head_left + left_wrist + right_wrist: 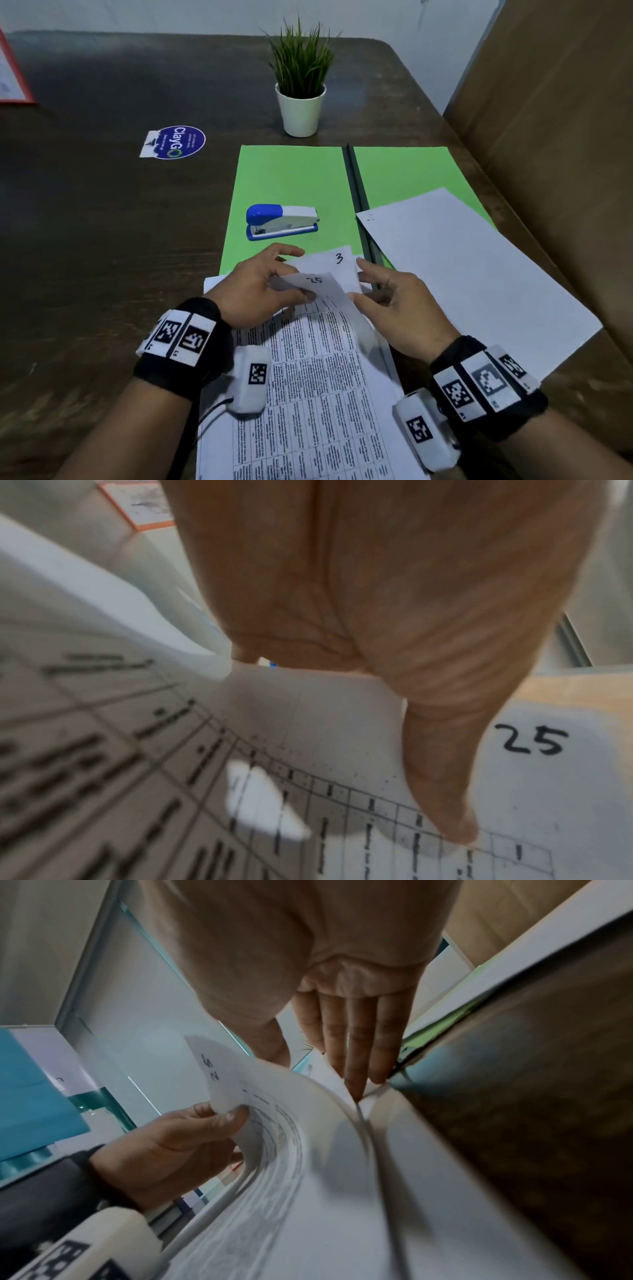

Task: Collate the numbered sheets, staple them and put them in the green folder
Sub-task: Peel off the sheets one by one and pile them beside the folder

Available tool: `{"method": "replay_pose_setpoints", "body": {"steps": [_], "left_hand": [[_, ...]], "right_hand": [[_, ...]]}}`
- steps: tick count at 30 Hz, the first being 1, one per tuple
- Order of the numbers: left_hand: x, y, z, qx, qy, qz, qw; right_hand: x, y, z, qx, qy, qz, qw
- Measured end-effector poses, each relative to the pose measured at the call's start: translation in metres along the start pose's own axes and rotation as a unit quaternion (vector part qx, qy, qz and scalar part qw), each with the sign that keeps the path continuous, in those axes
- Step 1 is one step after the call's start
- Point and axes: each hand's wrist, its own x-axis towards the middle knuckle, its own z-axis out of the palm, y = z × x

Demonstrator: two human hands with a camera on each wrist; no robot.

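A stack of printed sheets lies on the table in front of me. My left hand pinches the top corner of the sheet marked 25 and curls it up off the stack. In the left wrist view the thumb lies on that sheet. Under it shows a sheet marked 3. My right hand has straight fingers touching the stack's right edge. The green folder lies open beyond, with the blue and white stapler on its left half.
A blank white sheet covers the folder's right half and hangs over the table's edge. A potted plant stands behind the folder, and a round sticker lies to the left. A brown cardboard wall rises on the right.
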Motion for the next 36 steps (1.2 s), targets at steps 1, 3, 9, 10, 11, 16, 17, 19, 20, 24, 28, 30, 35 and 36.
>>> {"method": "replay_pose_setpoints", "body": {"steps": [1,3,9,10,11,16,17,19,20,24,28,30,35,36], "left_hand": [[0.001,-0.002,0.002,-0.001,0.007,0.008,1.000],[0.002,-0.004,0.006,-0.011,0.017,0.022,1.000],[0.003,-0.003,0.008,-0.025,0.007,0.032,0.999],[0.004,-0.003,0.007,-0.022,0.005,0.030,0.999],[0.004,-0.004,0.007,-0.018,0.005,0.029,0.999],[0.006,-0.006,0.007,-0.009,0.002,0.042,0.999],[0.006,-0.007,0.007,-0.010,0.004,0.045,0.999],[0.006,-0.010,0.007,-0.005,0.002,0.053,0.999],[0.006,-0.010,0.007,-0.001,0.001,0.054,0.999],[0.006,-0.008,0.006,0.008,0.002,0.044,0.999],[0.006,-0.008,0.006,0.016,-0.002,0.051,0.999],[0.005,-0.007,0.005,0.014,-0.001,0.053,0.999],[0.004,-0.003,0.004,0.014,-0.001,0.048,0.999],[0.004,-0.003,0.004,0.012,-0.001,0.046,0.999]], "right_hand": [[-0.001,0.000,0.000,-0.002,-0.003,-0.004,1.000],[-0.002,-0.001,-0.001,-0.004,-0.016,-0.008,1.000],[0.009,-0.004,-0.010,-0.111,-0.013,-0.026,0.993],[0.014,-0.008,-0.012,-0.148,-0.019,-0.036,0.988],[0.019,-0.013,-0.015,-0.184,-0.028,-0.043,0.982],[0.043,-0.028,-0.015,-0.317,-0.075,-0.081,0.942],[0.045,-0.029,-0.014,-0.329,-0.077,-0.086,0.937],[0.043,-0.029,-0.011,-0.337,-0.076,-0.096,0.933],[0.042,-0.028,-0.011,-0.337,-0.072,-0.104,0.933],[0.036,-0.024,-0.011,-0.338,-0.065,-0.123,0.931],[0.032,-0.021,-0.011,-0.351,-0.064,-0.123,0.926],[0.032,-0.020,-0.010,-0.357,-0.064,-0.124,0.923],[0.033,-0.021,-0.009,-0.349,-0.044,-0.141,0.925],[0.033,-0.021,-0.009,-0.348,-0.039,-0.145,0.925]]}}
